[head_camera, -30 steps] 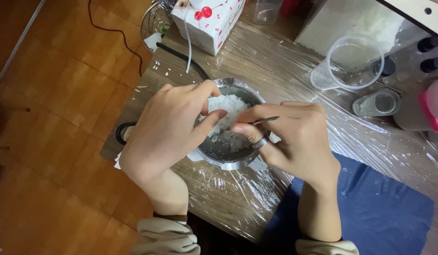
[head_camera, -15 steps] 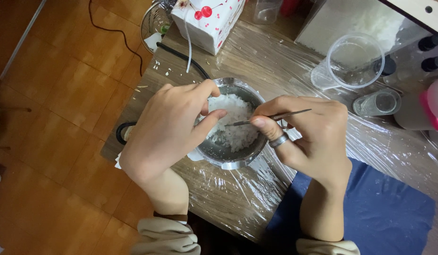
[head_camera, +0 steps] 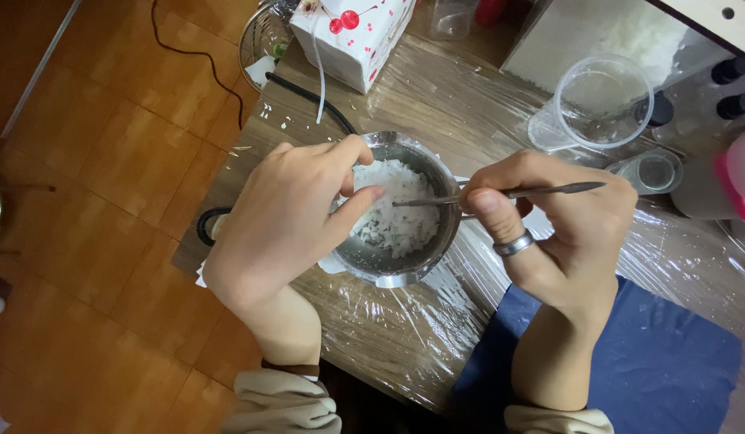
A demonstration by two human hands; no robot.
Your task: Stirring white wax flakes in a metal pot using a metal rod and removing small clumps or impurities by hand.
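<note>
The left hand (head_camera: pixel 280 221) wraps its fingers around the metal bowl (head_camera: pixel 405 241) on the counter (head_camera: pixel 405 337). The right hand (head_camera: pixel 549 233) pinches a thin metal stick (head_camera: pixel 501 194); stir the white flakes (head_camera: pixel 401 213) gently (its tip is in them).

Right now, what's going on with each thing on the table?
Metal bowl: upright, holding white flakes.
Left hand: gripping the bowl's rim.
Right hand: pinching a thin metal tool, tip over the flakes.
Clear plastic cup: upright, looks empty.
</note>
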